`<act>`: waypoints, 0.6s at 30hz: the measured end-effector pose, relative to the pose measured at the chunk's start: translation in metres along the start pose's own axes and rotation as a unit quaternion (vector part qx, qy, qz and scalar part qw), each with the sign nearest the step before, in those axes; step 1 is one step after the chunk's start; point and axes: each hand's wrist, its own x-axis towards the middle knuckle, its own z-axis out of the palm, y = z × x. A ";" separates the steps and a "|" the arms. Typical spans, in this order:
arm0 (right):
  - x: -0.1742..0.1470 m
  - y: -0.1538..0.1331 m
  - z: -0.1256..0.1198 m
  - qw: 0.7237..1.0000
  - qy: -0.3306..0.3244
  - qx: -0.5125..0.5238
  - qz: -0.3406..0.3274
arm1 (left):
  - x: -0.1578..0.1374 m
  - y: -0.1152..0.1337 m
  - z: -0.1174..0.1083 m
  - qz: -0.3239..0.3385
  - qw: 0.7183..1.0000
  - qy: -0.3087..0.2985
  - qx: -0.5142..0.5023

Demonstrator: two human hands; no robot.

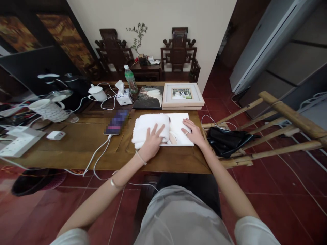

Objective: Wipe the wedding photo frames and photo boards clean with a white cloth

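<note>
A folded white towel (pixel 143 127) lies over the left part of a white picture panel (pixel 180 123) on the wooden table. My left hand (pixel 152 142) rests on top of the towel with its fingers spread. At the panel's right edge my right hand (pixel 193 133) lies with its fingers stretched over the surface, thumb apart. Part of a printed picture shows between the two hands; the towel hides the rest. Just behind stand a framed photo (pixel 182 94) in a pale frame and a dark picture panel (pixel 148 97).
On the wooden table (pixel 122 160) are a charging phone (pixel 116 122), a tissue box (pixel 124 97), a green-labelled bottle (pixel 130 80), a lidded cup (pixel 97 93), a patterned mug (pixel 49 110) and a power strip (pixel 20 141). A bamboo chair (pixel 293 131) holding a black bag (pixel 227 140) stands right.
</note>
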 end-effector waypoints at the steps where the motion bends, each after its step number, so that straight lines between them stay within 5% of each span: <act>1: 0.000 0.000 0.000 1.000 0.001 -0.001 -0.001 | -0.012 0.010 -0.002 0.012 1.000 0.000 -0.008; 5: 0.000 -0.002 0.000 1.000 0.000 -0.006 0.004 | -0.045 0.043 -0.014 0.055 0.998 -0.019 -0.038; 8: 0.000 -0.001 0.001 1.000 0.000 -0.003 0.003 | -0.039 0.047 -0.016 0.056 0.997 -0.025 -0.046; 18: 0.000 0.000 0.000 1.000 -0.002 0.003 0.001 | 0.064 -0.049 0.010 -0.043 0.999 -0.009 -0.029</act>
